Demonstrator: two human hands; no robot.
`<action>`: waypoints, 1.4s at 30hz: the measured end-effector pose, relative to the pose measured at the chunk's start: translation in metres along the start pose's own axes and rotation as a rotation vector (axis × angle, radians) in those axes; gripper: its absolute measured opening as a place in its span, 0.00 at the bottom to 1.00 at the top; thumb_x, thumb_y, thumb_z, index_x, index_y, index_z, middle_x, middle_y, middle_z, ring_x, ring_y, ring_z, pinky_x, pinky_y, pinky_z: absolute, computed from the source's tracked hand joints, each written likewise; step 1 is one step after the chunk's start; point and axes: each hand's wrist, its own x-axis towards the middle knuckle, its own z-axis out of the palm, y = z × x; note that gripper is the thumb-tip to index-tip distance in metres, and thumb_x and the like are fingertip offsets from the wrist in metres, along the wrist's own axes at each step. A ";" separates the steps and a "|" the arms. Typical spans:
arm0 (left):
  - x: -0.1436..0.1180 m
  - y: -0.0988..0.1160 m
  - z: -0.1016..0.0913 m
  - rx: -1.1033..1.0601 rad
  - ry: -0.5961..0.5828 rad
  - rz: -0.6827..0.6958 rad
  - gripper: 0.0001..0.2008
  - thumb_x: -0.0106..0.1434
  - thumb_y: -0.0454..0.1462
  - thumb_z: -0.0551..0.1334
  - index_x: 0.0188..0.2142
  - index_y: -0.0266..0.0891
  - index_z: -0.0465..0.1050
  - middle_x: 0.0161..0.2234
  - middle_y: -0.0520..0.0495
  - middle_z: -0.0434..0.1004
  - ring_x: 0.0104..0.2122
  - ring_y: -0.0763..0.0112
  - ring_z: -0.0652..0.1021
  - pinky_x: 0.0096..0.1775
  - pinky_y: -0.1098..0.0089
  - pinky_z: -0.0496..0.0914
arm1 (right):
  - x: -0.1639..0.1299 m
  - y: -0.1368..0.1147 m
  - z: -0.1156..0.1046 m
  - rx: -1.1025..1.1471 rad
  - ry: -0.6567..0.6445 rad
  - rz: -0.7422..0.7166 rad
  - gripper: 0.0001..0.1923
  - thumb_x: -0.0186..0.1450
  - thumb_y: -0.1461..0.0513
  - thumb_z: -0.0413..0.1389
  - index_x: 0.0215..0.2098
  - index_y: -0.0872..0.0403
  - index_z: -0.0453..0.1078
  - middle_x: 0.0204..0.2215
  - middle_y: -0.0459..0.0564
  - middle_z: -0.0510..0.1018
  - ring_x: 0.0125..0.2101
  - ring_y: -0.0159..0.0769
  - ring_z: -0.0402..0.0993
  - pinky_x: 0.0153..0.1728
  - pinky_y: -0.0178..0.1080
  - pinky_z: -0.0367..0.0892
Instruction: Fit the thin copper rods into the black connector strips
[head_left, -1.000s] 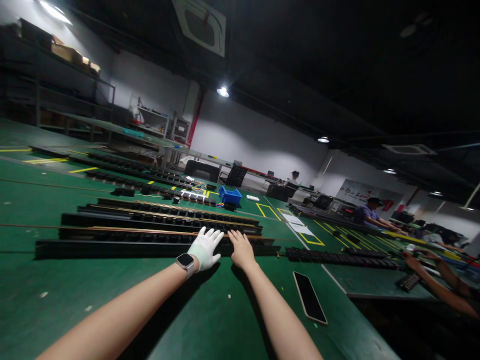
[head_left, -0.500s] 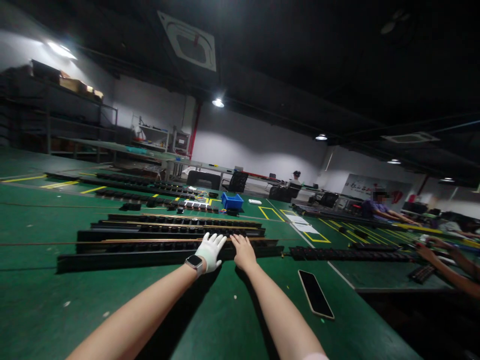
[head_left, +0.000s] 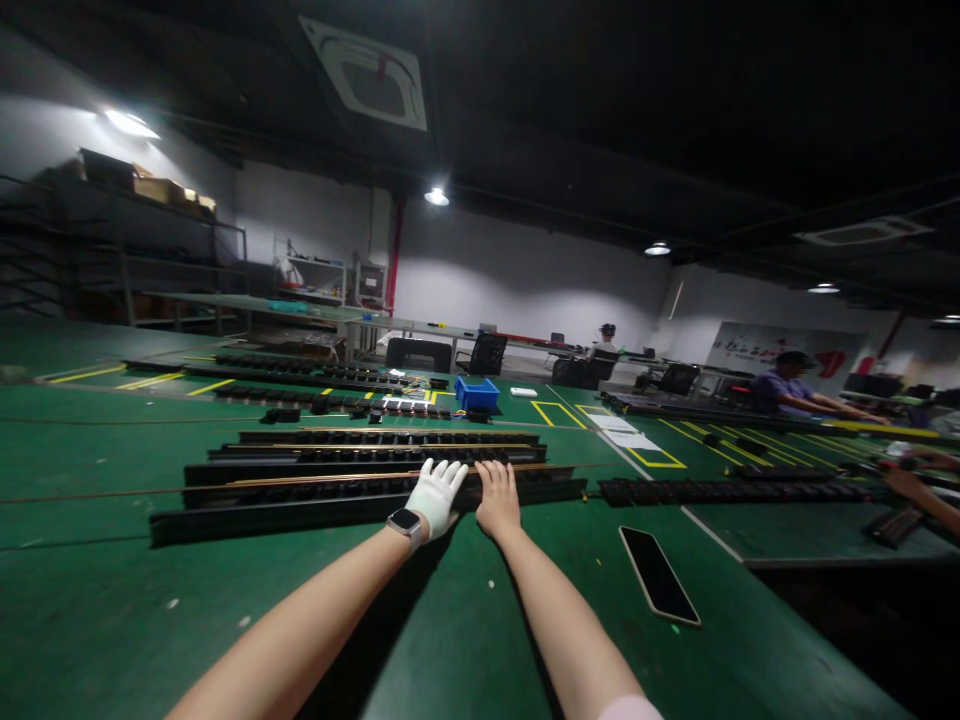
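My left hand [head_left: 437, 497], in a white glove with a smartwatch [head_left: 404, 522] at the wrist, lies palm down over the nearest long black rail [head_left: 300, 520]. Its fingers are outstretched and slightly apart. Beside it my bare right hand [head_left: 498, 500] rests over the same rail, fingers extended forward. Thin copper-coloured rods [head_left: 322, 480] run lengthwise along the rail, near the fingertips of both hands. More black rails [head_left: 375, 450] lie parallel just behind. What lies beneath my palms is hidden.
A phone [head_left: 660, 575] lies right of my right arm. Another black segmented strip [head_left: 720, 491] continues rightward. Beyond the rails stand a blue bin [head_left: 477, 394] and papers [head_left: 626, 432]. A co-worker [head_left: 795, 385] sits at the right; another person's hand [head_left: 911, 485] shows at the right edge.
The view has turned slightly, so the table's things appear shifted right. Both hands stay on the rail, their fingers a little closer together than before.
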 end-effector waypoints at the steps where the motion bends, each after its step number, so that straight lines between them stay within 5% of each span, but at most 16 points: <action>1: 0.000 0.000 0.001 0.001 0.009 0.002 0.47 0.64 0.48 0.65 0.79 0.41 0.51 0.77 0.31 0.59 0.73 0.37 0.62 0.74 0.36 0.44 | 0.000 0.001 0.001 0.003 0.004 -0.002 0.41 0.66 0.68 0.53 0.77 0.50 0.60 0.73 0.53 0.65 0.75 0.48 0.50 0.79 0.56 0.30; 14: 0.001 0.001 0.009 0.021 0.023 -0.014 0.47 0.67 0.44 0.62 0.80 0.42 0.46 0.77 0.32 0.57 0.73 0.38 0.62 0.73 0.36 0.45 | -0.001 0.003 0.005 -0.008 0.040 -0.015 0.40 0.66 0.68 0.52 0.77 0.53 0.60 0.73 0.54 0.64 0.75 0.47 0.48 0.79 0.54 0.27; 42: -0.002 0.004 0.006 0.024 0.062 -0.012 0.42 0.67 0.43 0.62 0.78 0.37 0.55 0.76 0.33 0.61 0.71 0.40 0.65 0.73 0.36 0.46 | -0.001 0.008 0.016 -0.030 0.114 -0.045 0.39 0.65 0.70 0.52 0.75 0.52 0.62 0.72 0.54 0.67 0.74 0.47 0.51 0.78 0.56 0.32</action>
